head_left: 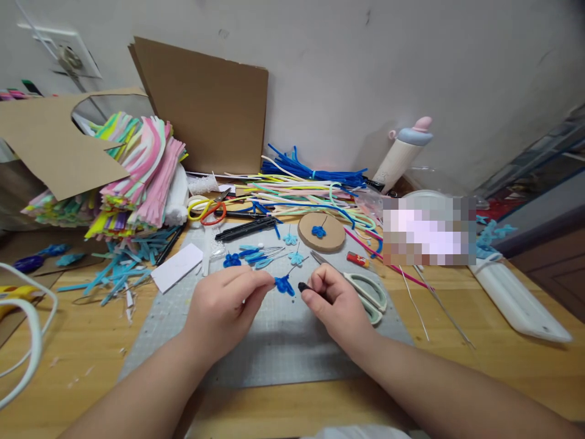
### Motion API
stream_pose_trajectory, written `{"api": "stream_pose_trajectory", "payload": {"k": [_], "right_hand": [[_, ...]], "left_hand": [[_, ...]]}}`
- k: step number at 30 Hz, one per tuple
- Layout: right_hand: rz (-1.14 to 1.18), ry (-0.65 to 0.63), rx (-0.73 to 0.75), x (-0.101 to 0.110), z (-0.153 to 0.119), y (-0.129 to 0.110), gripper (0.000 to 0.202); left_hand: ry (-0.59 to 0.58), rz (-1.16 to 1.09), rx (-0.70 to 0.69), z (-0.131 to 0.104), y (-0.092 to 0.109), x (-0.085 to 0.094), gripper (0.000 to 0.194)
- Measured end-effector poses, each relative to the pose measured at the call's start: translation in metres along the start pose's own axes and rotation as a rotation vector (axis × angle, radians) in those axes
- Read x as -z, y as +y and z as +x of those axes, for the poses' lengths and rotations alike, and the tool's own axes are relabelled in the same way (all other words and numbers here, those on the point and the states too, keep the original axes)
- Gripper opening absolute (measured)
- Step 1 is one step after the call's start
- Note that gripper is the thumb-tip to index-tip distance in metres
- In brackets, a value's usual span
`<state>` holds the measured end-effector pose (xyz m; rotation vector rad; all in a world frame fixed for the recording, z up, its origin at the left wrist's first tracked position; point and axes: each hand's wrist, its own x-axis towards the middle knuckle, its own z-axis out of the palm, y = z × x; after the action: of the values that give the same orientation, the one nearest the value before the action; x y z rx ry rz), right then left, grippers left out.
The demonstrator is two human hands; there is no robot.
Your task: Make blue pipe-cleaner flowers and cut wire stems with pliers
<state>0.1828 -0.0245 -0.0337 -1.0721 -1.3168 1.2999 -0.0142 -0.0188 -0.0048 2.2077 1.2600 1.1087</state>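
Observation:
My left hand (pixel 228 305) pinches a small dark blue fuzzy flower (pixel 285 285) at its left edge, above the grey cutting mat (pixel 274 366). Close to the flower's right side, my right hand (pixel 336 302) is closed around a small black object (pixel 302 286) whose tip sticks out toward the flower. Behind the hands, another blue flower (pixel 231 260) and two light blue ones (pixel 289 238) lie on the mat. One more dark blue flower (pixel 319 231) rests on a round cardboard disc (pixel 322 244).
Green-handled scissors (pixel 379 292) lie beside my right hand, near a red lighter (pixel 358 260). Orange and yellow scissors (pixel 212 213) and a black tool (pixel 247 228) lie farther back. Blue pipe cleaners (pixel 315 174) are by the wall; pastel bundles (pixel 141 171) stand left.

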Motion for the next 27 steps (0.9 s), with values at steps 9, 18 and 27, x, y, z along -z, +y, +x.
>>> {"api": "stream_pose_trajectory", "payload": {"k": [9,18,27], "right_hand": [[-0.275,0.018,0.048,-0.001,0.0026,-0.0029,0.031],[-0.314,0.034,0.076,-0.0024,0.0021,-0.0012,0.029],[-0.325,0.023,0.063,-0.002,0.0018,-0.002,0.029]], "left_hand": [[0.054,0.404,-0.374,-0.006,0.0016,-0.0045,0.013],[0.043,0.426,-0.426,-0.006,0.0035,-0.008,0.008],[0.04,0.42,-0.417,-0.0073,0.0038,-0.0077,0.007]]}}
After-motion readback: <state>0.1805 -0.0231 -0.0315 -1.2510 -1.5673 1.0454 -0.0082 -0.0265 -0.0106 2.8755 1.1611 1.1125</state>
